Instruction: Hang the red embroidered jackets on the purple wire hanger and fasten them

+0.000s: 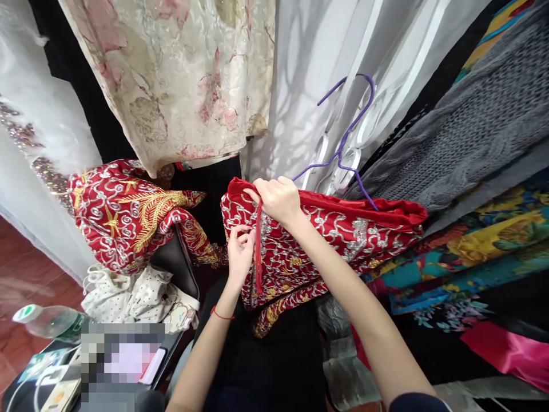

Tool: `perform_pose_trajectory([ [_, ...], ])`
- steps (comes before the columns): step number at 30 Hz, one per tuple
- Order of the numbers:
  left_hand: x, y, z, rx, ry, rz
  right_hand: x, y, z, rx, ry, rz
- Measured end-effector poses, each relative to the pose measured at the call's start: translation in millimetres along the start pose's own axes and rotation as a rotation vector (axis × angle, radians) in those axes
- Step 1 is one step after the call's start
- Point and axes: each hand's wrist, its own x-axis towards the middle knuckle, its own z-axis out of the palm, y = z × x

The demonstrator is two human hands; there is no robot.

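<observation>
A red skirt (326,229) with silver and gold embroidery lies across my lap, its plain red waistband uppermost. My right hand (278,200) is closed around that waistband near its left end. From under those fingers a thin red drawstring (259,257) hangs down over the embroidery. Just below, my left hand (241,249) is closed in a pinch at the drawstring; its fingertips are partly hidden. A purple hanger (341,151) rises behind the skirt, its lower arms reaching down inside the waistband.
Left of my hands lies another red embroidered piece (137,212), above a dotted white cloth (128,297). A plastic bottle (51,320) lies at lower left. A floral cream cloth (193,86) hangs ahead; a grey knit (463,114) and patterned fabrics are on the right.
</observation>
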Motion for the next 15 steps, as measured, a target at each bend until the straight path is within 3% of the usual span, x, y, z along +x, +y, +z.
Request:
perform_pose_trajectory([
  [6,0.0,-6.0,1.0,0.117,0.081,0.024,-0.6,-1.4,1.8,0.024,-0.011,0.033],
  [10,3.6,-4.7,2.1,0.250,0.056,0.072,-1.8,-0.2,1.7,0.005,-0.013,0.021],
  [15,11.5,-1.1,3.7,0.181,-0.002,0.046,-2.3,0.1,1.7,0.020,-0.011,0.038],
])
